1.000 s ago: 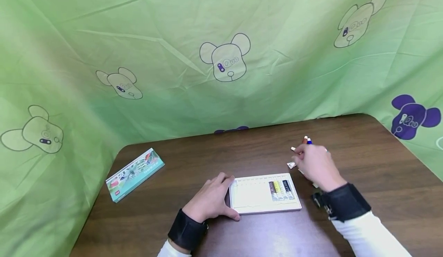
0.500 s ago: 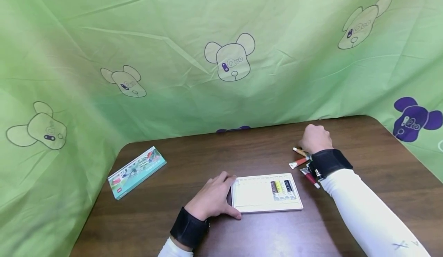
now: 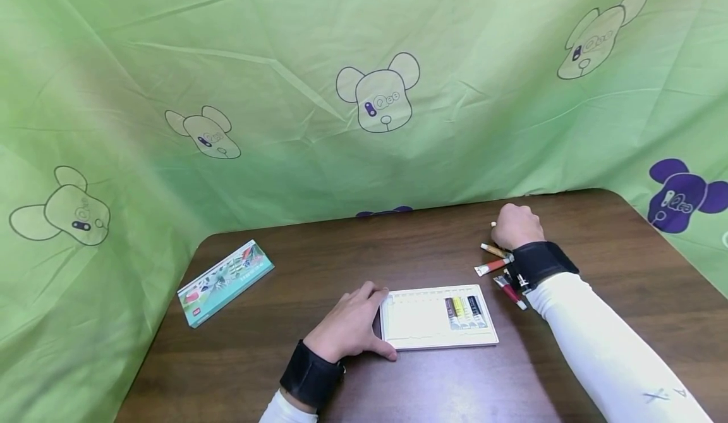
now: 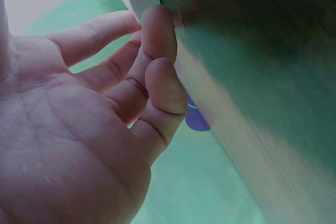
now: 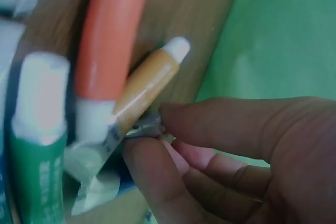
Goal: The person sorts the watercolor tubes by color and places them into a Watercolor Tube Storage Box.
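Note:
A flat white plastic tray [image 3: 414, 323] lies on the table, with several paint tubes side by side in its right part, brown, yellow and black among them. My left hand [image 3: 348, 325] grips the tray's left end, thumb by the front corner and fingers by the back one. Far right, my right hand [image 3: 517, 227] reaches among loose tubes. In the right wrist view, its thumb and forefinger pinch the silvery end [image 5: 148, 125] of a paint tube whose colour is hidden. An ochre tube [image 5: 149, 85], an orange-red tube [image 5: 113, 40] and a green tube [image 5: 38, 166] lie close by.
A turquoise box [image 3: 226, 282] with a floral picture lies at the table's left. A red tube [image 3: 509, 291] lies between the tray and my right wrist. Green printed cloth [image 3: 284, 176] hangs behind the brown wooden table [image 3: 318, 258].
My right hand has moved back from over the near tubes to the far ones, uncovering the red, orange-red and ochre tubes. A small white cap now shows beside its fingers. My left hand stays put.

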Demonstrator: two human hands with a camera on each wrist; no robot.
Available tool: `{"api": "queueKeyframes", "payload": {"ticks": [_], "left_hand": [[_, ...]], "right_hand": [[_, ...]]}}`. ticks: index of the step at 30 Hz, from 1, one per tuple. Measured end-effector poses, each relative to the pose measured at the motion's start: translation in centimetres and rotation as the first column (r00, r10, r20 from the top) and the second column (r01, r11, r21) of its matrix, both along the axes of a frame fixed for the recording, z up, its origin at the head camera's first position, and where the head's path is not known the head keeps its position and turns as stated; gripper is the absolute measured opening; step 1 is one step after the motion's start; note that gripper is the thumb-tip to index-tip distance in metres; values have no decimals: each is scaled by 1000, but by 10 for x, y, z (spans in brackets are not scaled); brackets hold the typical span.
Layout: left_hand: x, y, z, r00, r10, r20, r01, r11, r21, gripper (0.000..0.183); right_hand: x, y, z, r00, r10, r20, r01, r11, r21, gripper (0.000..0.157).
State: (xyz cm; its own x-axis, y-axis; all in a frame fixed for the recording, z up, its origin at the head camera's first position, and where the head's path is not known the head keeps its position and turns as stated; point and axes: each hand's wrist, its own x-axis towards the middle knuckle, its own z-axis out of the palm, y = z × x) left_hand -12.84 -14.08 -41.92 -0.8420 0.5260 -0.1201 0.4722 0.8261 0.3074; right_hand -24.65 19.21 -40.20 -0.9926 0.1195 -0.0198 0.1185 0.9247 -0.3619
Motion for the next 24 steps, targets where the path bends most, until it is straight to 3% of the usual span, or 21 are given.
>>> {"api": "queueKeyframes", "payload": {"ticks": [6, 12, 19, 24], "left_hand": [[1, 0, 0, 1000, 3, -3, -3, 1000, -11, 105], [1, -1, 0, 1000, -5, -7, 5, 1000, 5, 104], [1, 1, 0, 1000, -3, -6, 4, 1000, 10, 104], [1, 1, 0, 1000, -4, -8, 4, 1000, 9, 104]], "right_hand": [[0, 4, 1, 998, 26, 55, -25, 1000, -16, 22], [-1, 6, -5, 1000, 4, 18, -4, 1000, 17, 33], [-5, 4, -8, 999, 29, -13, -29, 999, 21, 23], [-6, -2, -7, 999, 27, -41, -25, 999, 35, 27]]}}
